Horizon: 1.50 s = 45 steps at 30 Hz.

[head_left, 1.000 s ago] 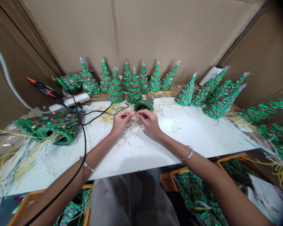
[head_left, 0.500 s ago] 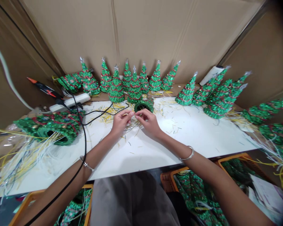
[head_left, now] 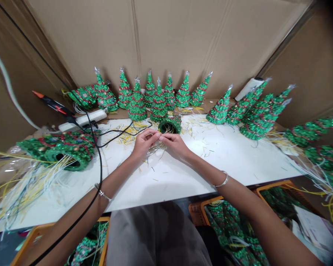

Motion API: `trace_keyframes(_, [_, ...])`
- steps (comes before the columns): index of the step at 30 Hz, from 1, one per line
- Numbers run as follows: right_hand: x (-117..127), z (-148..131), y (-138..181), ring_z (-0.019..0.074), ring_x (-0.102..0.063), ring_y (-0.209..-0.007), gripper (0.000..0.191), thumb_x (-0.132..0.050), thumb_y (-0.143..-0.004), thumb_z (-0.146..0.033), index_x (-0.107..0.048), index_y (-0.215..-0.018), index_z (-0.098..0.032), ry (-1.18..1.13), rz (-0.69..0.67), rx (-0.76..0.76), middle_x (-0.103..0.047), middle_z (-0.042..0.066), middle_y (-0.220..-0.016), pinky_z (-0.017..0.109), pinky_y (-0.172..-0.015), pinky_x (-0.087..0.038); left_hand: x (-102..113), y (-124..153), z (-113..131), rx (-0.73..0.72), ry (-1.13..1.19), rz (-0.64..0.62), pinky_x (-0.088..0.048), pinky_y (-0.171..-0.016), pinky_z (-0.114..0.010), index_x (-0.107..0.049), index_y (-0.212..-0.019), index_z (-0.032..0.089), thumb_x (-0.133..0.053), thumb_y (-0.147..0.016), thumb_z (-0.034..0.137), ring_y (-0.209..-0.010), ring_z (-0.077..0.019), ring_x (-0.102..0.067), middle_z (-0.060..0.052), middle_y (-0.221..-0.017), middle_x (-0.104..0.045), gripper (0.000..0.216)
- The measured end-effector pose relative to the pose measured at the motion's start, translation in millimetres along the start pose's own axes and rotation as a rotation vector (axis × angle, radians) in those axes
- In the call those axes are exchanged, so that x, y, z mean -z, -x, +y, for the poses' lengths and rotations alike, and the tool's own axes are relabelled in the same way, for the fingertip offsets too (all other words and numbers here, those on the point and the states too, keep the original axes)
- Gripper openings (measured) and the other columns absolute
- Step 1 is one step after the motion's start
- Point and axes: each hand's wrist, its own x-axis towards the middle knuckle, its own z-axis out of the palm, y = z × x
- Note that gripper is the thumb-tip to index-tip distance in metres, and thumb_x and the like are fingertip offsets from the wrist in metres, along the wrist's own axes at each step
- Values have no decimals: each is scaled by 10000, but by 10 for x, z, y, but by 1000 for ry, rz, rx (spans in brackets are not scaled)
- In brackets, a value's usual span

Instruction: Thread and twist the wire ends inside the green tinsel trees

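Note:
A small green Christmas tree (head_left: 178, 122) lies on its side on the white table, its round hollow base facing me. Thin wires (head_left: 169, 128) come out of that opening toward my fingers. My left hand (head_left: 144, 143) is closed in a pinch just in front of the base. Meeting it fingertip to fingertip, my right hand (head_left: 175, 145) pinches too. Both appear to grip the thin wires, though the exact ends are hidden between the fingers. More wire strands hang below the fingertips.
Several upright trees (head_left: 158, 101) line the back, others stand right. At left lie a larger tree (head_left: 80, 147) with loose wires, a power strip (head_left: 91, 117) and an orange-tipped black tool (head_left: 54, 105). A black cable (head_left: 100, 166) crosses my left forearm. Orange baskets (head_left: 204, 210) sit below the table edge.
My right hand's fingers have drawn together and flattened, moving slightly down from the tree's opening. More of the base and its wires now shows. The left hand has hardly moved.

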Motion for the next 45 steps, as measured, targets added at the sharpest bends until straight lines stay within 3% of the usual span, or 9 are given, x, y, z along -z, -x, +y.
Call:
trace_keyframes(4, [5, 11, -11, 180, -626, -816, 402, -705, -766, -566, -750, -789, -167, -28, 24, 6, -717, 49, -824, 344, -823, -484, -9, -9, -26, 56, 16, -15, -318, -455, -199, -713, -831, 188, -789, -705, 454, -514, -81, -468, 12, -632, -582, 304])
trace_keyframes(9, [-7, 12, -9, 174, -608, -798, 421, -690, -769, -582, -733, -754, -164, 32, 44, 39, -701, 49, -806, 328, -785, -480, -8, -27, -37, -11, -7, -23, -326, -448, -210, -742, -819, 183, -791, -698, 449, -535, -75, -494, -27, -799, -656, 296])
trace_keyframes(16, [-6, -39, 44, 110, -500, -637, 268, -625, -872, -436, -662, -954, -184, 201, 94, 107, -615, -3, -746, 237, -593, -395, 65, -71, 67, 67, 68, 34, -295, -407, -211, -712, -820, 173, -819, -653, 467, -452, -76, -508, -16, -685, -667, 355])
trace_keyframes(21, [150, -92, 84, 120, -542, -681, 136, -581, -873, -204, -712, -907, -215, 729, -285, 306, -667, 16, -816, 233, -599, -356, 140, -122, 58, 47, 113, 46, -316, -399, -211, -690, -818, 163, -819, -651, 475, -454, -73, -544, -69, -884, -736, 377])
trace_keyframes(26, [277, -73, 90, 154, -578, -777, 170, -601, -888, -174, -753, -873, -248, 1026, -329, 383, -668, 45, -826, 242, -569, -328, 165, -126, 35, 34, 90, 28, -328, -411, -210, -702, -825, 166, -814, -669, 468, -457, -66, -535, -58, -855, -738, 357])
trace_keyframes(32, [260, -57, 22, 193, -600, -870, 211, -584, -937, -333, -774, -908, -246, 744, -105, 498, -697, 81, -947, 313, -758, -459, 151, -105, 61, 19, 79, 13, -350, -423, -212, -706, -818, 165, -812, -666, 473, -447, -58, -519, -46, -837, -736, 360])
trace_keyframes(35, [205, -34, -5, 174, -616, -784, 217, -612, -914, -384, -760, -917, -225, 523, 46, 398, -702, 61, -862, 309, -727, -482, 116, -87, 55, 9, 47, 14, -344, -423, -206, -712, -812, 163, -808, -664, 470, -457, -65, -532, -35, -801, -726, 354])
trace_keyframes(39, [129, 4, -26, 142, -607, -707, 248, -699, -837, -409, -700, -960, -194, 310, 198, 255, -693, 32, -832, 271, -654, -485, 55, -69, 4, 17, 1, 57, -320, -428, -187, -730, -798, 158, -803, -670, 456, -461, -75, -514, 8, -562, -623, 333])
trace_keyframes(45, [43, 10, -13, 137, -600, -727, 215, -672, -853, -403, -694, -886, -192, 275, 196, 259, -699, 30, -853, 268, -675, -485, 6, -76, -56, 18, 35, 123, -305, -423, -182, -733, -782, 164, -813, -647, 456, -453, -69, -483, 25, -531, -582, 332])
